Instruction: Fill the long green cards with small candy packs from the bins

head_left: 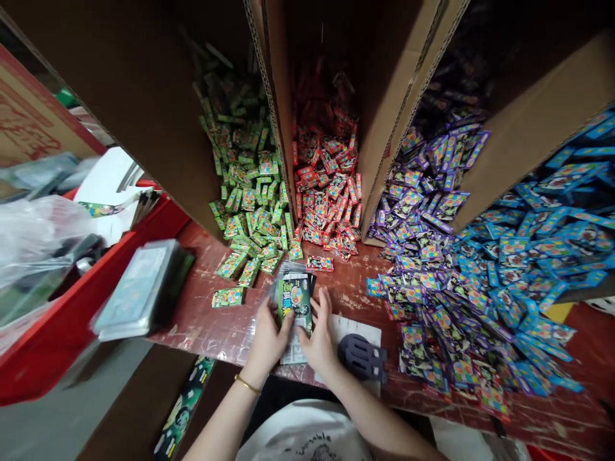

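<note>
In front of my body, a green printed card (294, 299) with colourful pictures is held between my two hands. My left hand (270, 334) grips its left edge, the thumb lying over the lower front. At the lower right side, my right hand (319, 338) has its thumb and curled fingers on the card. Beneath it lies a stack of clear plastic sleeves (292, 354), partly covered by the card and hands. A small red packet (319, 263) rests just beyond my right fingers, and a small green packet (227, 297) lies left of my left hand.
Upright cardboard dividers (271, 96) separate heaps of green packets (259, 221), red packets (327, 211), purple packets (418, 224) and blue packets (552, 237). A stack of clear-covered packs (139, 288) stands left, beside a red bin (43, 339). Right of my hands lies a dark slotted plastic piece (361, 357).
</note>
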`<state>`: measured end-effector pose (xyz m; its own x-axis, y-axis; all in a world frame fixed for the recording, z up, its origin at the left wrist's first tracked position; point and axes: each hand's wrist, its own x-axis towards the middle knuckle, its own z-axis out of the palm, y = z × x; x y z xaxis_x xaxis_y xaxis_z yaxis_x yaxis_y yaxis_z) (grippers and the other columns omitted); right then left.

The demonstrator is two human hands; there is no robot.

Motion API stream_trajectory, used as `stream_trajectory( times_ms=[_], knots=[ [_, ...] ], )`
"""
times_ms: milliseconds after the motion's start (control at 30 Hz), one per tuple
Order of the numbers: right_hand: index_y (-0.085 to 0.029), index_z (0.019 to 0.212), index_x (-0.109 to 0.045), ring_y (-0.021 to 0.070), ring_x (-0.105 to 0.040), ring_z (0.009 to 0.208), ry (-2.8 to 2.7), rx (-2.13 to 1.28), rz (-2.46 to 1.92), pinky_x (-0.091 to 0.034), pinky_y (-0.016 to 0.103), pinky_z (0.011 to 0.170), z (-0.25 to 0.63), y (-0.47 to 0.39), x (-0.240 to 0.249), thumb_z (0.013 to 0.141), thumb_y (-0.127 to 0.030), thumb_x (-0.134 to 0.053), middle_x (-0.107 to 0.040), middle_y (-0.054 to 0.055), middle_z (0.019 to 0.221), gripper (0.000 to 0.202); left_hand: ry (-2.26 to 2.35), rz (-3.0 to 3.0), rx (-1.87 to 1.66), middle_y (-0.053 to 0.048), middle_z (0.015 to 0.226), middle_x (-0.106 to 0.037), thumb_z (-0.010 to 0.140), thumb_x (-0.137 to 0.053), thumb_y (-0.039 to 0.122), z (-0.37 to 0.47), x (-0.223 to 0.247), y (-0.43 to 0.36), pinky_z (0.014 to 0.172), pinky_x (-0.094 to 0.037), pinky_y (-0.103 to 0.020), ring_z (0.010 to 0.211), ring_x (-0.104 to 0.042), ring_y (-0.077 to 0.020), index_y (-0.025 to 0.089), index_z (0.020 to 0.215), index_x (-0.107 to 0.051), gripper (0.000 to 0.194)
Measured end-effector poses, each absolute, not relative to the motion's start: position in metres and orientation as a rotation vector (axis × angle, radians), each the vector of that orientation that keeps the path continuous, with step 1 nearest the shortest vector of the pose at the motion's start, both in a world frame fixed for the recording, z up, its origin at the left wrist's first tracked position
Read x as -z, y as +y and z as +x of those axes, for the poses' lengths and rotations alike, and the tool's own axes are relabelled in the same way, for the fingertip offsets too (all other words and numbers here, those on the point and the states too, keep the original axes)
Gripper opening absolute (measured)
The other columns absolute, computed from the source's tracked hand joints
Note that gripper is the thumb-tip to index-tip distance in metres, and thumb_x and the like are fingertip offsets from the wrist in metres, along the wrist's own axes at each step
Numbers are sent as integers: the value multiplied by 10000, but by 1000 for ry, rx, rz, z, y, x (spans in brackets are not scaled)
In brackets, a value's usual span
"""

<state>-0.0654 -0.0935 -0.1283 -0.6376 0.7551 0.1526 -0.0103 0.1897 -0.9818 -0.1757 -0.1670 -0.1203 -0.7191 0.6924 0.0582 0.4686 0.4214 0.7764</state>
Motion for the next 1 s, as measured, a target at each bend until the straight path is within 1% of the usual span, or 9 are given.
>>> stream_trajectory(
  times_ms=[100, 233, 367, 467, 567, 633, 733, 867, 1000],
  knots=[
    [-317, 1419, 24, 289, -331, 1299, -1655, -1433, -760, -443, 477, 961, -62, -95, 127, 806, -160, -513, 60, 97, 1513, 830, 2435, 1078, -1080, -204, 1163, -495, 786, -574, 424, -175, 113, -161, 957, -387, -508, 1118, -493, -329, 67, 1303, -309, 682],
    [-334, 1412, -1, 284, -339, 1283, -1608, -1371, -795, -474, 481, 916, -57, -92, 119, 831, -203, -506, 60, 96, 1510, 781, 2359, 981, -1097, -243, 1209, -498, 713, -653, 461, -171, 108, -155, 964, -384, -503, 1145, -487, -351, 45, 1289, -347, 774],
    [-341, 1408, 2, 264, -375, 1254, -1531, -1410, -811, -497, 451, 884, -53, -96, 102, 832, -214, -504, -30, 108, 1500, 777, 1990, 675, -1420, -181, 1188, -557, 724, -665, 451, -166, 98, -144, 917, -451, -409, 1088, -562, -267, 114, 1289, -337, 735],
    [-341, 1401, -54, 253, -437, 1202, -1411, -1508, -781, -523, 406, 835, -44, -101, 82, 814, -226, -536, -115, 124, 1481, 767, 1742, 494, -1713, -106, 1103, -616, 727, -689, 388, -169, 70, -136, 847, -499, -342, 979, -616, -203, 181, 1276, -345, 680],
    [-345, 1374, -158, 243, -515, 1109, -1354, -1523, -762, -544, 370, 767, -24, -91, 59, 781, -251, -605, -205, 134, 1452, 749, 1535, 567, -1728, -48, 955, -645, 722, -706, 336, -169, 39, -136, 705, -533, -301, 781, -642, -164, 218, 1237, -392, 616],
    [-331, 1355, -209, 228, -547, 1049, -1335, -1435, -789, -538, 366, 759, -6, -73, 45, 764, -252, -644, -383, 132, 1346, 739, 1452, 703, -1569, -28, 903, -625, 720, -711, 311, -163, 26, -139, 648, -518, -266, 714, -619, -142, 214, 1161, -462, 516],
    [-291, 1315, -303, 196, -584, 935, -1318, -1314, -801, -502, 370, 805, 19, -39, 28, 751, -226, -675, -598, 59, 1017, 678, 1510, 892, -1393, 3, 845, -567, 739, -690, 297, -145, 23, -142, 645, -480, -239, 694, -560, -122, 217, 1064, -503, 383],
    [-240, 1195, -454, 161, -608, 726, -1474, -1544, -762, -500, 323, 718, 33, -14, 11, 736, -233, -698, -627, -8, 746, 521, 1596, 1109, -1256, 16, 791, -505, 794, -611, 303, -125, 23, -139, 674, -442, -243, 721, -506, -135, 218, 972, -487, 233],
    [-228, 1147, -485, 137, -603, 643, -1585, -1755, -733, -493, 270, 606, 32, -13, 6, 711, -254, -710, -639, -17, 724, 491, 1598, 1274, -1126, 4, 851, -525, 783, -613, 300, -118, 15, -131, 703, -415, -244, 801, -509, -154, 219, 977, -496, 241]
  ],
)
